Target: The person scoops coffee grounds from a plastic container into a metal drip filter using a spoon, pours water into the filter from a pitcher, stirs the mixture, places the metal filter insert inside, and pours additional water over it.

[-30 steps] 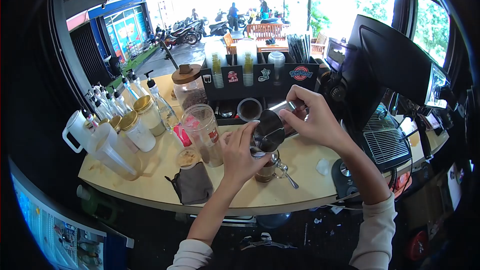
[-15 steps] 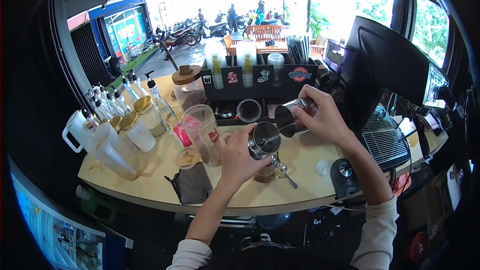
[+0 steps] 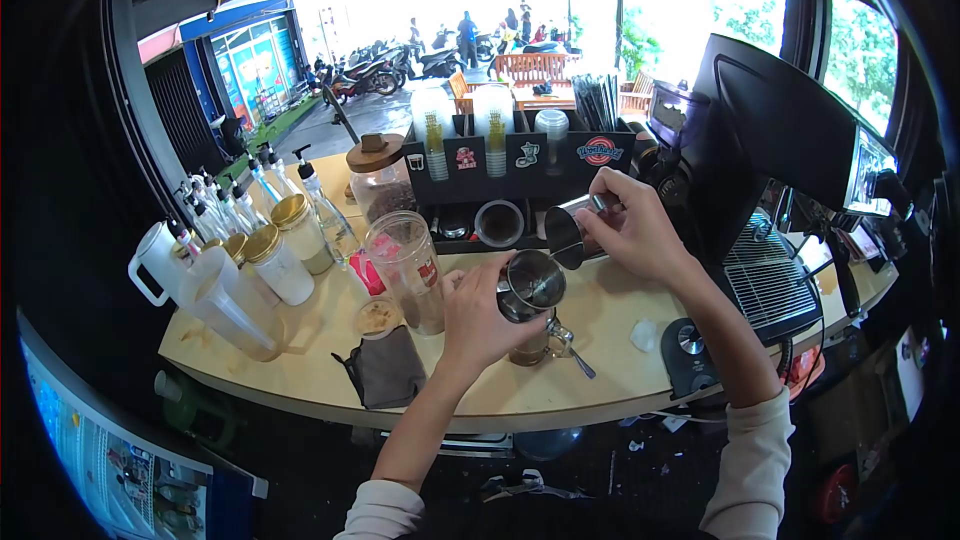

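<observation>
My left hand (image 3: 478,318) is wrapped round a round metal cup (image 3: 534,285), its open top facing up. To the right, my right hand (image 3: 630,228) grips a small metal pitcher (image 3: 567,237) tilted with its mouth toward the metal cup; the two vessels are close together. Whether anything flows between them cannot be made out. Below the metal cup a glass with brown contents (image 3: 528,350) and a metal handle stands on the counter. Left of my left hand is a tall clear plastic cup (image 3: 408,275) with a red logo.
A dark folded cloth (image 3: 386,370) lies near the front edge of the counter (image 3: 480,405). Jars (image 3: 280,270), pump bottles and a clear pitcher (image 3: 232,310) stand at the left. Behind is a black cup organizer (image 3: 500,155); an espresso machine (image 3: 770,280) is at the right.
The small pitcher has moved right, off the metal cup's mouth, uncovering its inside. Over the last half second it has shifted slightly left, and the metal cup slightly right and down.
</observation>
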Demonstrator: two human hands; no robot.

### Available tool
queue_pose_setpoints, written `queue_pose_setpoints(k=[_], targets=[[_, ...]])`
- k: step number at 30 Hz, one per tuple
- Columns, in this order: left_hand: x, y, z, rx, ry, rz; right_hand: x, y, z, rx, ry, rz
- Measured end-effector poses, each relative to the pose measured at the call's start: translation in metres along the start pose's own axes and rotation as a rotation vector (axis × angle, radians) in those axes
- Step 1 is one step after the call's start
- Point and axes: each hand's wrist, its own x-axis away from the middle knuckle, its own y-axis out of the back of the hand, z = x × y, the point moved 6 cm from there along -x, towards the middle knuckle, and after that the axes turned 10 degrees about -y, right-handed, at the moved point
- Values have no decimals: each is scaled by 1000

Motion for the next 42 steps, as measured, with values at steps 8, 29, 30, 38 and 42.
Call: queue_pose_setpoints(k=[8,29,30,38,42], targets=[[1,4,5,90,68,-2,4,6,-9,-134,-112,-46],[-1,-2,29,429,123,5,109,-34,-222,-818,-439,-525],[0,-3,30,450,135,6,114,-38,-226,-855,-427,-571],[4,-6,26,439,91,-19,131,-55,-237,-997,-414,-598],[8,-15,29,502,46,-34,143,-61,-257,-940,-408,-680]])
